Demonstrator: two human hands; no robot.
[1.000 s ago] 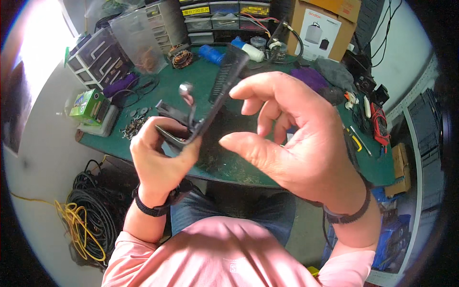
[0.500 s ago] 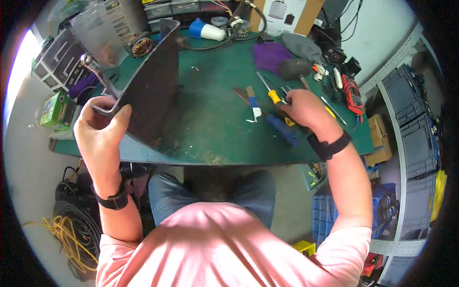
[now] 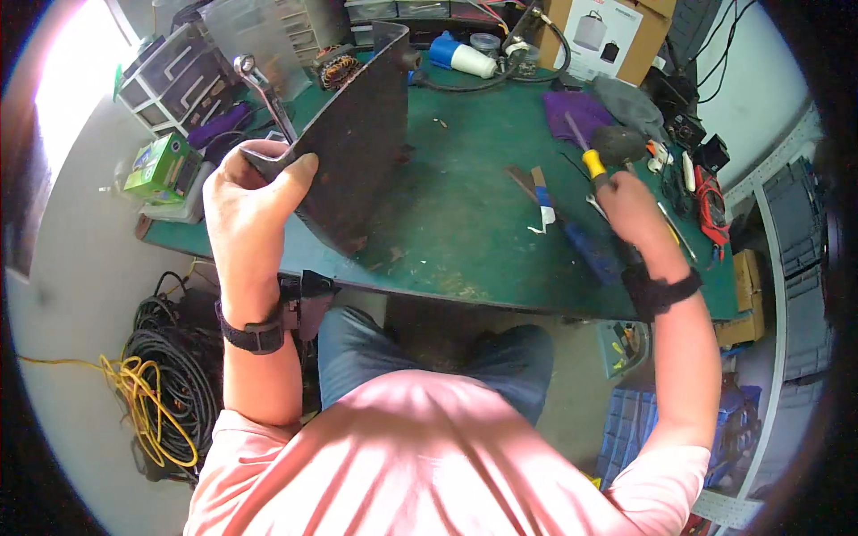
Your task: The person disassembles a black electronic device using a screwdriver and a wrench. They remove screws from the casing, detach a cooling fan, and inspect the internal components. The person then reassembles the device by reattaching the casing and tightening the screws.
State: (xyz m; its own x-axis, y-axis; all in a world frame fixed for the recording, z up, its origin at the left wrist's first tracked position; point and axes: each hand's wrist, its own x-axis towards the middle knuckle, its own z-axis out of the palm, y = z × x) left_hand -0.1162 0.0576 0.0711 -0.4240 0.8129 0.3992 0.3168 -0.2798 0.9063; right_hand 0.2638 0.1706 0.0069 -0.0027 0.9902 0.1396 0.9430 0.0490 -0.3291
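My left hand (image 3: 243,210) grips the near edge of a dark, bent metal plate (image 3: 357,147), thumb on the face towards the right. The plate stands tilted over the left part of the green workbench (image 3: 465,237). A shiny wrench (image 3: 268,96) sticks up behind its left edge; its lower end is hidden by the plate and my fingers. My right hand (image 3: 639,213) is closed round the black end of a screwdriver (image 3: 593,163) with a yellow and black handle, its shaft pointing away and to the left.
Near my right hand lie a blue-handled tool (image 3: 588,250), a flat strip with blue tape (image 3: 542,195) and a mallet head (image 3: 618,143). A red multimeter (image 3: 712,210) lies at the right. A green box (image 3: 163,168) and drawer units (image 3: 174,80) stand at the left.
The whole scene has shifted to the right in the picture. My right hand has raised the screwdriver from among the tools. My left hand still holds the plate.
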